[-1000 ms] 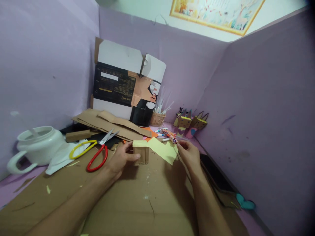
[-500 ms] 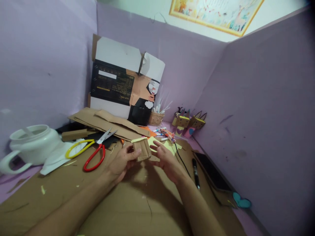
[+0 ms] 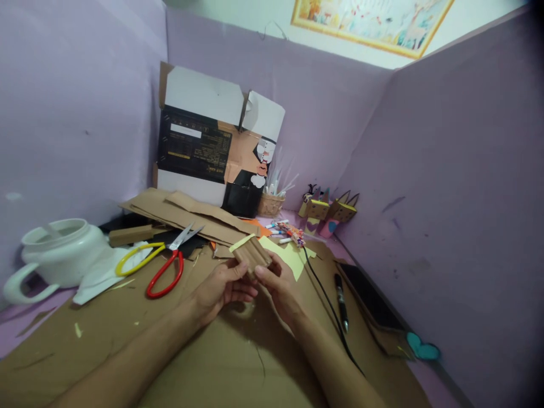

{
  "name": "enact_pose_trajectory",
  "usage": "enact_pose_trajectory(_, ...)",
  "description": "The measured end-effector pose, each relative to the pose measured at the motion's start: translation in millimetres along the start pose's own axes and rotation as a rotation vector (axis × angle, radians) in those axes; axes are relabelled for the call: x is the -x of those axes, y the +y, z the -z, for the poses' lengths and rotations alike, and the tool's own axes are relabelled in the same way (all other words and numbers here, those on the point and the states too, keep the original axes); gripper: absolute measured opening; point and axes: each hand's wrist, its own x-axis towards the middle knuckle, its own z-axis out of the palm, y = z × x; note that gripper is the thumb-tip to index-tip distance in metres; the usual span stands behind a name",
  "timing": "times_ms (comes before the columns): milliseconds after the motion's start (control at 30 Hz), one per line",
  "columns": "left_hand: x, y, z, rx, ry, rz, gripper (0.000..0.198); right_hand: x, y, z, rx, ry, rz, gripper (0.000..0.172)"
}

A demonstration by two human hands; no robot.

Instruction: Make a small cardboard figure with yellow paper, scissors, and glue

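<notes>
Between my hands, above the brown cardboard sheet (image 3: pixel 199 362), is a small folded cardboard piece (image 3: pixel 251 255) with a pale yellow strip along its upper edge. My left hand (image 3: pixel 225 286) grips its lower left side, thumb on the front face. On the lower right corner, my right hand (image 3: pixel 276 283) pinches it with the thumb in front; its other fingers are partly hidden behind. The piece is tilted. Behind it lies yellow paper (image 3: pixel 289 258). To the left rest open scissors (image 3: pixel 174 255) with one yellow and one red handle.
A white teapot-like pot (image 3: pixel 63 255) stands at left beside white tissue (image 3: pixel 100 277). Cardboard strips (image 3: pixel 191 212) and a flattened box (image 3: pixel 195 147) are behind. A pen (image 3: pixel 341 303), a black cable (image 3: pixel 323 289) and a dark tablet-like slab (image 3: pixel 374 300) lie right. Cardboard animal figures (image 3: pixel 318 209) stand farther back.
My right hand has closed onto the cardboard piece from beside it. The piece has turned and tilted, and the black cable now reaches farther toward me.
</notes>
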Motion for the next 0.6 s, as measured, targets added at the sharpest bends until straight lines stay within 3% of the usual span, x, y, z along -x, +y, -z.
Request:
enact_pose_trajectory(67, -1, 0, -0.3, -0.042, 0.07, 0.008, 0.029, 0, 2, -1, 0.053, 0.013, 0.032, 0.048)
enact_pose_trajectory(167, -3, 2, -0.4, -0.037, 0.146, 0.016, 0.026, 0, 5, -2, 0.092, 0.093, 0.053, 0.06)
enact_pose_trajectory(267, -3, 7, 0.3, 0.087, 0.076, 0.05, 0.019, 0, 3, -2, 0.047, 0.024, 0.058, 0.07)
enact_pose_trajectory(400, 0, 11, 1.9, 0.116, -0.015, 0.122, 0.025, 2, -3, -3, 0.023, -0.105, 0.106, 0.059)
enact_pose_trajectory(600, 0, 7, 4.1, 0.09, -0.033, 0.127, 0.026, 3, -2, -3, 0.034, -0.063, 0.147, 0.071)
